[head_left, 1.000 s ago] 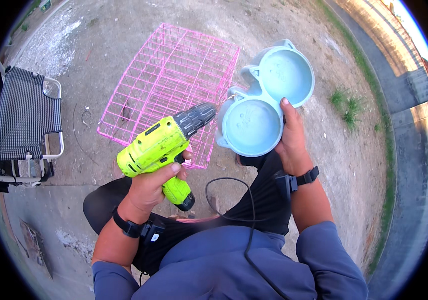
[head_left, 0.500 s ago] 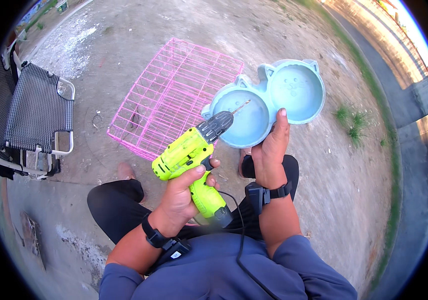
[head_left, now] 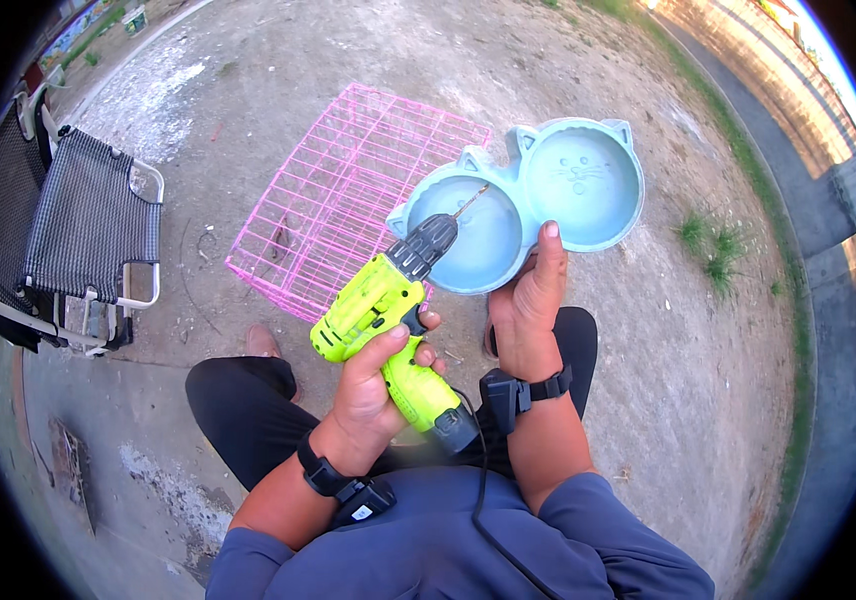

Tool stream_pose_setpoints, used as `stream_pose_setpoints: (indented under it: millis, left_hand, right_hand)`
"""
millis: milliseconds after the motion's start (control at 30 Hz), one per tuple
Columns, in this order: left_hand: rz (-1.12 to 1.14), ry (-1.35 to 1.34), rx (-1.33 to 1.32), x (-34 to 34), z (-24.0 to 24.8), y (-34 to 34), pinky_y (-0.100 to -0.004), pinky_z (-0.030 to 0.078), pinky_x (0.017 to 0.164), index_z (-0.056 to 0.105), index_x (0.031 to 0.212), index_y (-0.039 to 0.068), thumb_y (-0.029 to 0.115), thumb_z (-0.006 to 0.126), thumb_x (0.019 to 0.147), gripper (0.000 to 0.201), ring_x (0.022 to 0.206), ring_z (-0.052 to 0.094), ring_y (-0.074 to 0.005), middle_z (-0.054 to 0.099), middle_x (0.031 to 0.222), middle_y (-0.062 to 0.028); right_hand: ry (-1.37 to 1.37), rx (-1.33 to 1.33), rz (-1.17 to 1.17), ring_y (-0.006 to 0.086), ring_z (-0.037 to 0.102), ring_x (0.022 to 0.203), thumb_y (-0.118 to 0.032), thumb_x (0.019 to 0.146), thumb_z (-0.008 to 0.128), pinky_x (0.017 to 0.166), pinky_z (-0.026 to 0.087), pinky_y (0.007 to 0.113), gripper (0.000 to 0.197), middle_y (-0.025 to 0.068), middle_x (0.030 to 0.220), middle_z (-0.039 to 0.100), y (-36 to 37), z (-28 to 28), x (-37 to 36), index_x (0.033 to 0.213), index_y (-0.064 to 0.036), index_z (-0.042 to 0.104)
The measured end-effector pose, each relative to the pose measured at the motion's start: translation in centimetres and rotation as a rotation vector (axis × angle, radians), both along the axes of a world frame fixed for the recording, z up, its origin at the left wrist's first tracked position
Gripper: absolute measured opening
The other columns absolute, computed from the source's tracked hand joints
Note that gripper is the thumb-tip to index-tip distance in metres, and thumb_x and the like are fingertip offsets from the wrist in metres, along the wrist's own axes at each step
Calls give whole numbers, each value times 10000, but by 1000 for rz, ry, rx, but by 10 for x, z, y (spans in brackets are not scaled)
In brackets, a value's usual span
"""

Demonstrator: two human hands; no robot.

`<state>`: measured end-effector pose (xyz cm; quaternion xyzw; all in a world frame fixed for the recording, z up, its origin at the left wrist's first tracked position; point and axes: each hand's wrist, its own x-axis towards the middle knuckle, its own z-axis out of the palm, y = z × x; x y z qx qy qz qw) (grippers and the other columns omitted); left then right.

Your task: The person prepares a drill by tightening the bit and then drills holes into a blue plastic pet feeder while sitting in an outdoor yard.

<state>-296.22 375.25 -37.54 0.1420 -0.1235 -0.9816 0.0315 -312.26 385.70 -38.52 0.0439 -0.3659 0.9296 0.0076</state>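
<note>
My left hand (head_left: 373,395) is wrapped round the grip of a lime-green cordless drill (head_left: 373,307) with a black chuck. Its thin bit points up and to the right, over the left bowl of a light-blue double pet bowl (head_left: 578,190). Whether the bit touches the bowl I cannot tell. Cat ears stick up from the rims, and a cat face is moulded in each round bowl. My right hand (head_left: 533,300) grips the double bowl at its near edge, thumb on the rim, the other fingers hidden underneath.
A pink wire cage (head_left: 313,190) lies on the dirt ground beyond the drill. Left of it stands a folding chair (head_left: 93,215) with dark mesh. A black cable (head_left: 481,480) runs down my front. Grass tufts (head_left: 716,250) grow at the right.
The double bowl and my right hand have shifted slightly left. The drill has moved a little right and down, its bit still over the left bowl. Both grips are unchanged.
</note>
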Motion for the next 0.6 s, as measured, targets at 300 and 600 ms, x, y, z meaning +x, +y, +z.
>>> stream_pose_setpoints:
  millis: [300, 600]
  left_hand:
    - [19, -9, -9, 6, 0, 5, -377, 538, 716, 476, 1248, 54, 141, 607, 873, 408, 730, 578, -145, 597, 1046, -96]
    - [4, 17, 15, 9, -4, 7, -360, 522, 745, 438, 1340, 58, 118, 585, 890, 477, 764, 586, -141, 607, 1090, -97]
  right_hand:
    - [-22, 48, 19, 239, 531, 1197, -338, 888, 663, 1025, 440, 424, 554, 94, 1303, 550, -2, 3, 9, 1311, -35, 472]
    - [-29, 121, 31, 253, 510, 1221, -321, 908, 576, 1048, 404, 421, 553, 115, 1326, 525, -5, 6, 9, 1353, -31, 421]
